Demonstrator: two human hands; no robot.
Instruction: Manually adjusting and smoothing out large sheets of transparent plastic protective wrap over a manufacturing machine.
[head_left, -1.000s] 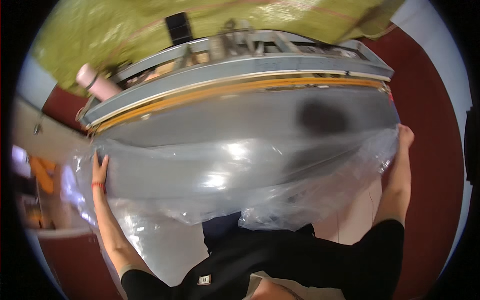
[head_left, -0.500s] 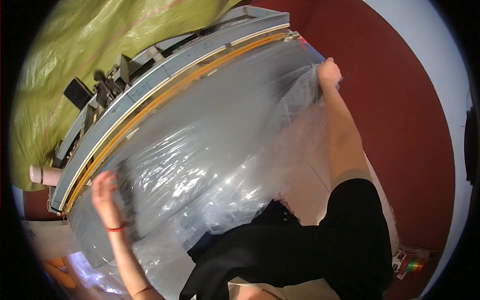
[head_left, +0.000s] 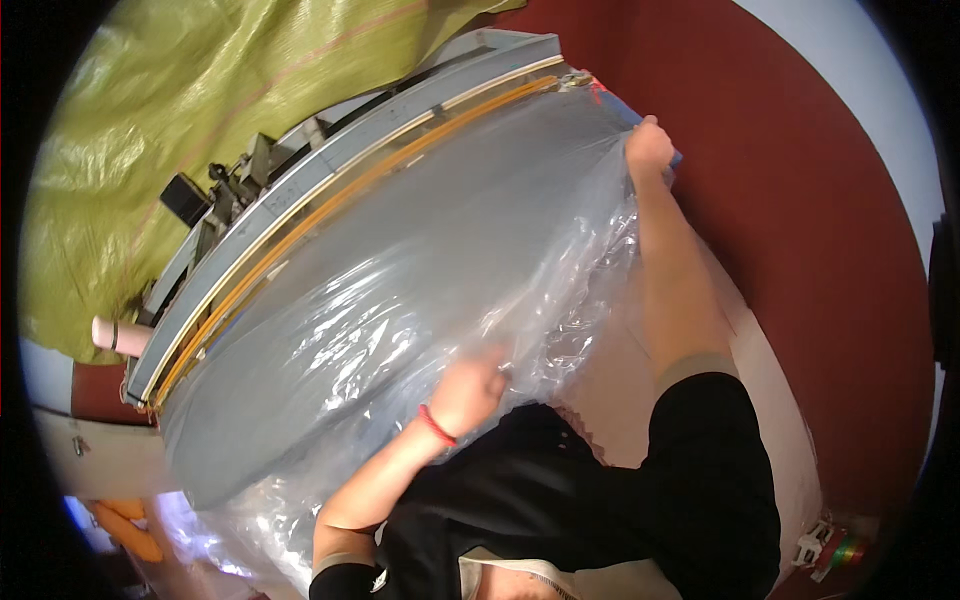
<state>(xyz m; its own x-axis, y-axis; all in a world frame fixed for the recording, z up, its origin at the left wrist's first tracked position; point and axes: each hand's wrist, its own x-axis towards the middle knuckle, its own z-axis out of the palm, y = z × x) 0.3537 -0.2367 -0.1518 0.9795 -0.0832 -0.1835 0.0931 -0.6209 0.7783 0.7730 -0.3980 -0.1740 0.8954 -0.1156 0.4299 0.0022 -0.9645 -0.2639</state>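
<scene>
A large clear plastic sheet [head_left: 400, 300] lies spread over a grey table top [head_left: 300, 400] in front of me. My right hand [head_left: 648, 146] is stretched far out and grips the sheet's far corner at the table's right end. My left hand [head_left: 468, 392], with a red band on the wrist, rests on the crumpled plastic near my chest, fingers curled into the film. The plastic bunches in folds between my two arms.
A long metal rail with an orange strip [head_left: 340, 200] runs along the table's far edge, with a black fitting [head_left: 185, 200] on it. Green sheeting [head_left: 170, 110] hangs behind. A pink cylinder [head_left: 120, 335] sits at the left. Dark red floor [head_left: 800, 250] lies to the right.
My view has kept swinging to the right. My left hand moved from the sheet's left edge inward to the middle near my body. My right hand still holds the far corner.
</scene>
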